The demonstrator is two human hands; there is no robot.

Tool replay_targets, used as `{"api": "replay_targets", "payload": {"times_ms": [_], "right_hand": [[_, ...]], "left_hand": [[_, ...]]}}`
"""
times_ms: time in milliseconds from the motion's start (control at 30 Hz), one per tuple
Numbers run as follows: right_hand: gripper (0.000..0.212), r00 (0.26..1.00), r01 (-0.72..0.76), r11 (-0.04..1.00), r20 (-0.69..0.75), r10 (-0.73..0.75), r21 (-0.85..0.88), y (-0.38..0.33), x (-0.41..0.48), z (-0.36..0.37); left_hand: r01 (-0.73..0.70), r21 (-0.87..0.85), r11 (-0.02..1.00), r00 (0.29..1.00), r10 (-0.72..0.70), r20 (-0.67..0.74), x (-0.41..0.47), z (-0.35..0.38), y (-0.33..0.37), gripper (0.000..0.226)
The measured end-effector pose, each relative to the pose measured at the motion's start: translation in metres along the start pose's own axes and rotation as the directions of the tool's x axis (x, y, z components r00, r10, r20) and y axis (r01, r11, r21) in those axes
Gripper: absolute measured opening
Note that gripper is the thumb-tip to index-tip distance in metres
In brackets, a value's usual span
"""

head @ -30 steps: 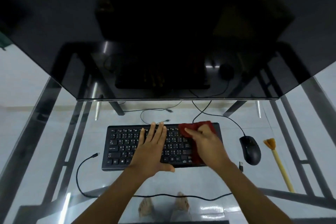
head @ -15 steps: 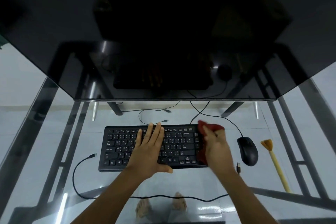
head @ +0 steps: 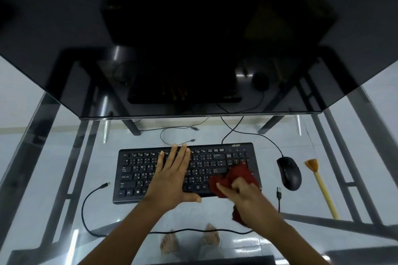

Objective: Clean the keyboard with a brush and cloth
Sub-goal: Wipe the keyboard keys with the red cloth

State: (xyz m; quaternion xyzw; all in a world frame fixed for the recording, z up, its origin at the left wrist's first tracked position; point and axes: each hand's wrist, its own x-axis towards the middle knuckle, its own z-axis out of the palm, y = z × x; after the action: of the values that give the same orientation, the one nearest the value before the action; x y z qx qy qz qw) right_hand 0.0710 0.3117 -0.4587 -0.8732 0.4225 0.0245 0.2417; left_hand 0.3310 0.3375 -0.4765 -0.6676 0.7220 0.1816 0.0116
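A black keyboard [head: 140, 170] lies on the glass desk [head: 53, 178], its cable running back under the monitor. My left hand [head: 172, 176] lies flat on the middle keys with straight fingers, pressing the keyboard down. My right hand [head: 247, 196] grips a bunched red cloth [head: 239, 175] at the keyboard's near right corner; part of the cloth hangs below my palm. A brush [head: 318, 185] with a yellow handle and orange bristles lies on the glass to the right of the mouse, untouched.
A black mouse [head: 289, 173] sits right of the keyboard. A big dark monitor [head: 193, 38] overhangs the back of the desk. Loose black cables [head: 90, 204] lie left, behind and in front of the keyboard, with a USB plug [head: 279, 191] near my right wrist. Feet show through the glass.
My right hand has dragged the red cloth from the keyboard's far right edge down to its near right corner. My left hand stays flat on the keys.
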Motion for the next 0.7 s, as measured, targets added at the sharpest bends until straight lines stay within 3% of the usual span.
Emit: {"api": "replay_targets", "payload": {"times_ms": [33,100,167,200,233,300,333,367,400,433,500,533,567,633,700], "right_hand": [[0.022,0.995,-0.047,0.997,-0.084,0.052,0.062,0.004,0.001,-0.007],[0.033,0.926,-0.282,0.926,-0.181,0.331,0.252,0.010,0.006,-0.026],[0.031,0.880,-0.326,0.880,-0.230,0.416,0.346,0.005,0.017,-0.021],[0.032,0.891,-0.286,0.923,-0.284,0.355,0.257,0.002,0.020,-0.014],[0.034,0.941,-0.155,0.973,-0.275,0.198,0.168,-0.005,0.019,-0.002],[0.033,0.999,0.025,0.995,-0.051,-0.020,0.093,-0.023,0.019,0.005],[0.030,1.000,-0.001,0.998,-0.031,0.003,0.061,-0.022,0.021,-0.003],[0.019,0.994,-0.029,0.999,-0.103,0.033,0.044,-0.017,0.025,-0.010],[0.007,0.969,-0.156,0.987,-0.189,0.160,0.036,-0.009,0.029,-0.023],[0.011,0.907,-0.296,0.946,-0.270,0.323,0.134,0.000,0.036,-0.030],[0.031,0.807,-0.474,0.859,-0.294,0.512,0.193,0.008,0.050,-0.033],[0.043,0.816,-0.462,0.881,-0.341,0.466,0.100,0.000,0.060,-0.029],[0.049,0.870,-0.391,0.920,-0.323,0.372,0.008,-0.011,0.072,-0.020],[0.048,0.965,-0.146,0.988,-0.211,0.153,0.052,-0.047,0.083,-0.007],[0.044,0.982,0.007,0.997,-0.187,0.007,0.072,-0.052,0.088,-0.014]], "left_hand": [[0.001,0.001,1.000,1.000,-0.001,0.000,0.000,0.001,-0.001,0.132],[0.003,0.006,1.000,1.000,-0.003,0.004,0.001,0.002,0.000,0.132],[0.002,0.014,1.000,1.000,-0.002,-0.003,0.001,0.002,0.000,0.132],[0.003,0.020,1.000,1.000,-0.003,0.002,0.001,0.002,0.000,0.132],[0.005,0.019,1.000,1.000,-0.005,0.003,0.001,0.002,0.000,0.132],[0.007,0.008,1.000,1.000,-0.007,-0.003,0.001,0.000,0.001,0.133],[0.008,0.010,1.000,1.000,-0.008,-0.002,0.001,-0.002,0.002,0.133],[0.010,0.024,1.000,1.000,-0.011,0.010,0.002,-0.002,0.002,0.132],[0.010,0.034,0.999,1.000,-0.010,0.014,0.002,-0.003,0.004,0.132],[0.008,0.031,0.999,1.000,-0.008,0.010,0.003,-0.005,0.006,0.133],[0.006,0.032,0.999,1.000,-0.006,-0.001,0.002,-0.004,0.008,0.133],[0.006,0.039,0.999,1.000,-0.006,-0.004,0.003,-0.005,0.006,0.133],[0.000,0.040,0.999,1.000,-0.001,0.013,0.005,-0.006,0.004,0.133],[0.020,0.032,0.999,1.000,-0.020,-0.011,0.007,-0.007,-0.003,0.133],[0.010,0.024,1.000,0.999,-0.009,-0.032,0.011,-0.009,-0.005,0.133]]}}
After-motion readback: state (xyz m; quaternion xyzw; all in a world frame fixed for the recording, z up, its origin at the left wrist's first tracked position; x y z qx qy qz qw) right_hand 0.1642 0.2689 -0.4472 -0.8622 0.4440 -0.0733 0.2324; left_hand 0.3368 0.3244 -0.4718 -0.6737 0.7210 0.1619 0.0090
